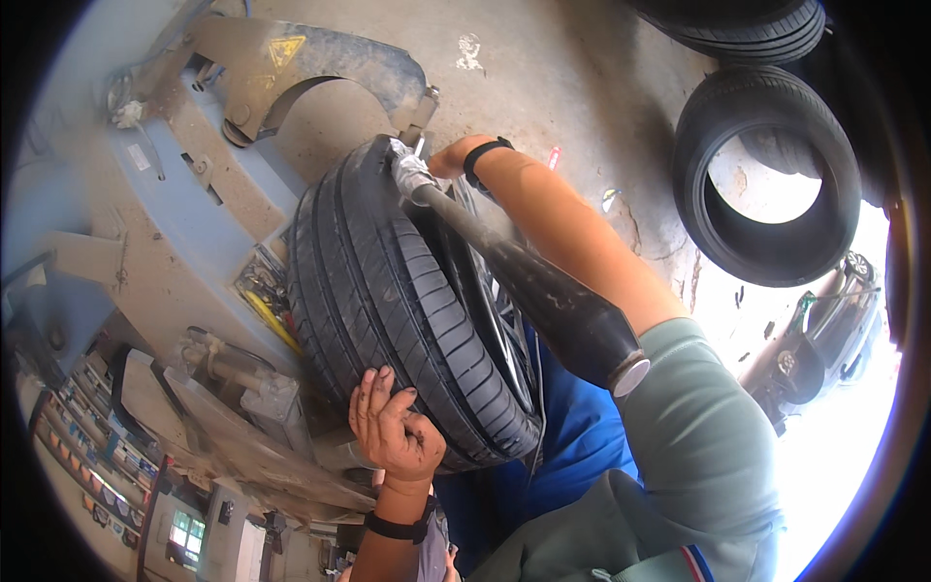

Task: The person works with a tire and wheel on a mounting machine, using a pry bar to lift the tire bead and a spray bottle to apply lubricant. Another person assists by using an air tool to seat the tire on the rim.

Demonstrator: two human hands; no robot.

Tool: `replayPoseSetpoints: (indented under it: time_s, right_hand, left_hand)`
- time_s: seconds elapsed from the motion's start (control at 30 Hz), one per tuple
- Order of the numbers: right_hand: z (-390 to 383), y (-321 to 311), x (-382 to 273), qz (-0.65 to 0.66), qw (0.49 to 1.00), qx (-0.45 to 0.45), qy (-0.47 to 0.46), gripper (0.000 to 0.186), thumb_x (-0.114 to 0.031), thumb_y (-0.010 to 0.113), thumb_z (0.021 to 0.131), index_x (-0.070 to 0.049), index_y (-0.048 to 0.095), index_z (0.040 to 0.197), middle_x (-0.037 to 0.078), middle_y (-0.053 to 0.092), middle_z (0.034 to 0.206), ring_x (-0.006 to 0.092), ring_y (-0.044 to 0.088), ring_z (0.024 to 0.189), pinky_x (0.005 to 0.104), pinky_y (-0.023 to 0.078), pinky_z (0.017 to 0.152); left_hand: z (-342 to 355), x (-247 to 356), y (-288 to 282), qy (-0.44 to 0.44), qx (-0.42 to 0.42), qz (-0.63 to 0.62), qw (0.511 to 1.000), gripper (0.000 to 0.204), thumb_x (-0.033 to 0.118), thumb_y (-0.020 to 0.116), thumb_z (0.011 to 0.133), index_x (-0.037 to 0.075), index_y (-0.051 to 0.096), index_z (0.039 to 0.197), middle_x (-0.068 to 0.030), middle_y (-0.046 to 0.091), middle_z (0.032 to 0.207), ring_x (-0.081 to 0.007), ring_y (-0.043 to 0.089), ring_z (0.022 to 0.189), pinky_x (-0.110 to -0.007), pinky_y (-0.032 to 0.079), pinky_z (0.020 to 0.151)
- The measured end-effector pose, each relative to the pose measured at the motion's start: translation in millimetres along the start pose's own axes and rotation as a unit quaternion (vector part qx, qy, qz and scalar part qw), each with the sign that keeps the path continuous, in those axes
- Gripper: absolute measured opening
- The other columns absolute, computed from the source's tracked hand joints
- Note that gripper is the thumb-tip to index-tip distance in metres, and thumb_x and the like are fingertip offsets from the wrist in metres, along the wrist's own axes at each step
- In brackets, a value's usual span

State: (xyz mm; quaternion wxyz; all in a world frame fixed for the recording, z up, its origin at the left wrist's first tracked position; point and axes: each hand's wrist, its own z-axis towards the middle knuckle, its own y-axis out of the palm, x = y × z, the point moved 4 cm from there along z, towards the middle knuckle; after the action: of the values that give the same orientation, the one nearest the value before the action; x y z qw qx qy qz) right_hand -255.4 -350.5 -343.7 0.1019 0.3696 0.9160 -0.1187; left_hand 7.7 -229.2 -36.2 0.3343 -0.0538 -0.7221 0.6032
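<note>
A black car tire (364,281) on a wheel rim (509,359) stands against the side of a grey-blue tire machine (160,175). My left hand (396,427) is at the near, lower part of the tread, its fingers loosely bent, the fingertips against the rubber and nothing held. At the tire's far edge is my right hand (451,157); its fingers are mostly hidden, so I cannot tell what they grip. Beside it, a bar with a thick black handle (558,306) slants across the wheel toward my right upper arm. Silver wrapping (410,173) covers the bar's far end.
A dusty curved metal arm (330,58) with a yellow warning triangle reaches out beyond the tire. Something yellow (270,318) lies on the machine's ledge. At the right, a loose tire (766,175) is near another tire (747,29). A dark car (824,339) stands outside in bright light.
</note>
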Motion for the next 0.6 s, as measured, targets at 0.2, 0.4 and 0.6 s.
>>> replayPoseSetpoints:
  time_s: [0.2,0.4,0.6]
  right_hand:
    - [-3.7,-6.5,4.3,-0.034,0.999,0.031,-0.026,0.071,-0.057,0.052,0.094,-0.006,0.060,0.142,0.016,0.057,0.149,0.0296,0.053,0.137,0.0407,0.039,0.114]
    - [2.5,15.2,21.3,-0.154,0.937,0.068,-0.307,0.045,-0.027,0.046,0.093,-0.001,0.067,0.124,0.025,0.063,0.136,0.0432,0.060,0.126,0.0493,0.047,0.106]
    - [-142.6,49.0,-2.1,0.037,0.932,0.177,-0.314,0.037,-0.030,0.059,0.091,-0.008,0.072,0.118,0.023,0.072,0.115,0.0404,0.064,0.114,0.0436,0.051,0.102]
  left_hand:
    - [-2.4,9.4,-5.7,0.005,0.018,-0.006,1.000,0.026,-0.002,0.048,0.081,0.001,0.066,0.099,-0.0228,0.071,0.121,-0.0416,0.064,0.122,-0.052,0.043,0.111]
    - [-5.7,16.3,-3.0,0.018,0.017,-0.024,0.999,0.026,-0.002,0.049,0.081,0.001,0.065,0.101,-0.0228,0.070,0.124,-0.0420,0.063,0.122,-0.052,0.043,0.111]
    - [-22.2,16.9,-31.6,0.025,0.040,-0.021,0.999,0.027,-0.003,0.049,0.079,0.002,0.064,0.100,-0.0217,0.069,0.125,-0.0423,0.063,0.123,-0.050,0.043,0.111]
